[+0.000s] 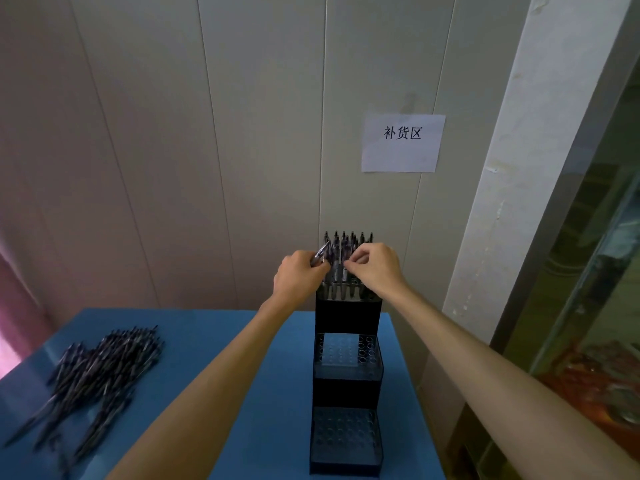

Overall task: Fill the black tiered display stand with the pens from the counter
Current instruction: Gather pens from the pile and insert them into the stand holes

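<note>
A black three-tier display stand [347, 389] stands on the blue counter [221, 341] by the wall. Its top tier holds several upright pens [348, 239]; the holes of the middle and bottom tiers show no pens. My left hand [298, 276] grips a bunch of pens [320, 253] at the top tier's left side. My right hand [376, 266] pinches the top of one pen [345, 271] standing in the top tier. A loose pile of dark pens [93, 372] lies on the counter at the left.
The panelled wall rises right behind the stand, with a paper sign [402, 143] on it. A white pillar [512, 188] and a glass cabinet [595, 306] stand to the right. The counter's right edge runs close to the stand.
</note>
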Demonstrator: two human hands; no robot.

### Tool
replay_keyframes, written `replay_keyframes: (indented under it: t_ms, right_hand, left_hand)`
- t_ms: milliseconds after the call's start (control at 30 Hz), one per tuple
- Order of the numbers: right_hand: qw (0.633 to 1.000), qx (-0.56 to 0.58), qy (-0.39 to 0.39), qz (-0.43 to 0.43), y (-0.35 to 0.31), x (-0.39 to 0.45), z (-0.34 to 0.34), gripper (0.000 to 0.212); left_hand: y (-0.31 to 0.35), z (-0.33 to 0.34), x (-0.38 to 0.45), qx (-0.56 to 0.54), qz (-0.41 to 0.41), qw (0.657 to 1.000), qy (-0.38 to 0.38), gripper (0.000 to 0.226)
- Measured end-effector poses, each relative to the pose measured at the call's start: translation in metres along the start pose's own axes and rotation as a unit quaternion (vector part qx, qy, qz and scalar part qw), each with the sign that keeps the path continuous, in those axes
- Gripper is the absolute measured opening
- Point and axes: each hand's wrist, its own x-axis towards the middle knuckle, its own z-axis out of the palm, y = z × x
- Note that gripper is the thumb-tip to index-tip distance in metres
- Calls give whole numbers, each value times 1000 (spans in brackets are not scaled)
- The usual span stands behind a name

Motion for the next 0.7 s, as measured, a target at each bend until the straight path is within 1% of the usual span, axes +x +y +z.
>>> replay_keyframes:
  t_ms: [67,100,133,200,267,333,467,567,633,700]
  right_hand:
    - [989,141,-39,30,-7,-3,-5,1]
    - [973,215,-73,47,-12,-5,-8,3]
    - [958,262,-104,55,-15,-7,-10,8]
    - [952,271,-134,52,-17,-8,-10,17]
    - [952,274,-122,50,-16,-11,-10,20]
    - [945,301,-110,59,-13,-10,-11,21]
    - [919,372,-94,91,-8,-5,-16,20]
    - [898,423,-51,108,-7,2,-27,16]
    - [897,429,-10,106,-7,6,-37,14]
    - [911,401,34,90,-6,10,-44,10]
  left_hand:
    - [0,1,1,0,8,1000,-7,28]
    - [1,3,1,1,14,1000,-12,29]
    - [3,4,0,3,23,1000,-18,30]
    - [8,9,-1,11,40,999,-26,30]
    - [13,13,-2,19,51,998,-30,26]
    - [18,15,-3,31,59,997,-31,23]
    - [16,12,-4,86,70,993,-26,22]
    - [11,7,-4,131,86,987,-29,18]
    - [8,2,-5,174,101,979,-21,17]
    - [3,-2,-7,204,122,971,-15,16]
